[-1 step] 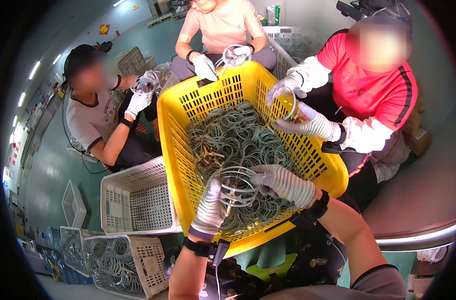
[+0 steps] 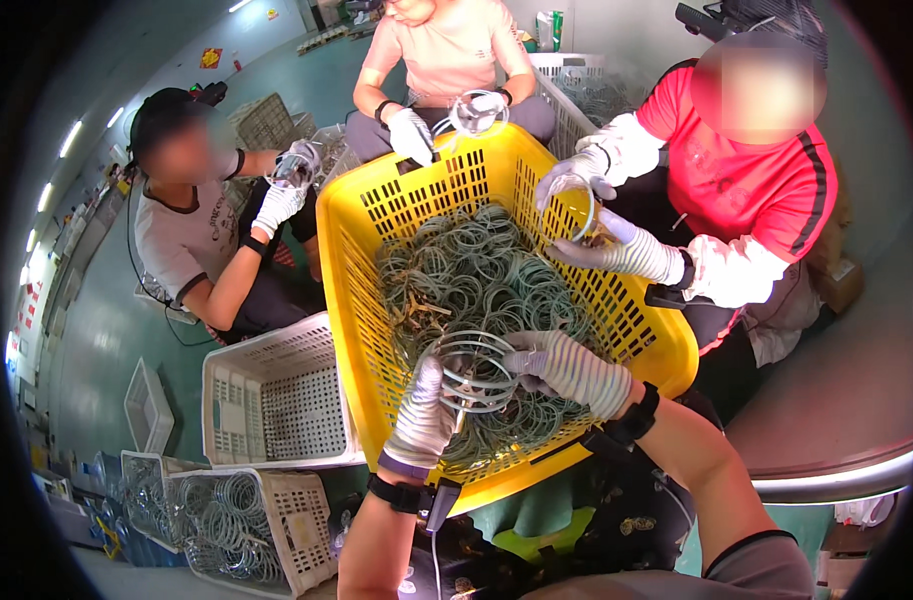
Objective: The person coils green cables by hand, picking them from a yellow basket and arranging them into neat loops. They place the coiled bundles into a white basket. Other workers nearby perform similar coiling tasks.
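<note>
A large yellow plastic basket sits in front of me, filled with a tangle of grey-green wire rings. My left hand, in a striped knit glove, grips a small stack of pale wire rings from below, just above the basket's near end. My right hand, gloved the same way, curls its fingers on the stack's right side. Both hands hold the stack together.
Three other people sit around the basket: one in red at the right holding a ring with white gloves, one in pink at the far end, one in white at the left. White crates stand at left; one crate holds rings.
</note>
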### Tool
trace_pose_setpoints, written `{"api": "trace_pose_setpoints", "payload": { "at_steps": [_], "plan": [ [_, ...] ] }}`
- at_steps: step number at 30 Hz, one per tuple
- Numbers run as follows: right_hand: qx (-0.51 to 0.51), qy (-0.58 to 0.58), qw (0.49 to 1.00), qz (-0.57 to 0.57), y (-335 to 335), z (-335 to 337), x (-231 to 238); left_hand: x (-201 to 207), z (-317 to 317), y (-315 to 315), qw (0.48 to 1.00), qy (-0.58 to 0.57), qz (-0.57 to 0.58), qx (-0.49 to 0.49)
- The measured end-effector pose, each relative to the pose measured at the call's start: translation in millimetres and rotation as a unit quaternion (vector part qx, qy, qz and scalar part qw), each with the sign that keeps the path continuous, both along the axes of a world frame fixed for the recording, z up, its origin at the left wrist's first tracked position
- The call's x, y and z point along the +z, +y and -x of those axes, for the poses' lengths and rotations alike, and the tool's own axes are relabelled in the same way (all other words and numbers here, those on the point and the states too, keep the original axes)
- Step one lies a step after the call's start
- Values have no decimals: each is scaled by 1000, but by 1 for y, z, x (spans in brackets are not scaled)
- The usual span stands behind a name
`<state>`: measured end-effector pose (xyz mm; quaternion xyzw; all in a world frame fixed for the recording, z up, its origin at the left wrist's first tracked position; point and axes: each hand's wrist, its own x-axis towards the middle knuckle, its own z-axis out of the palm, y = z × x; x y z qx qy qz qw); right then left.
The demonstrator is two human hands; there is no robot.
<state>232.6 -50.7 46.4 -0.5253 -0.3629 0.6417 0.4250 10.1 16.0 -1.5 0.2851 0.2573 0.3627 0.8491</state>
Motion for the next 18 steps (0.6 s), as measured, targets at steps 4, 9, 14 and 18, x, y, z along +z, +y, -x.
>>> {"api": "trace_pose_setpoints", "payload": {
  "at_steps": [4,9,14,18],
  "plan": [
    [22,-37,999,-4,-1,5,11,14,0,-1,1000,-18,-18,-2],
    [-1,-115,993,14,10,10,12,7,24,1,1000,15,-5,-17],
    [44,-176,983,36,32,-12,-43,43,10,3,987,-138,-56,59],
    [293,-260,920,-31,83,-9,-131,46,21,11,986,-153,-54,43]
  ]
}}
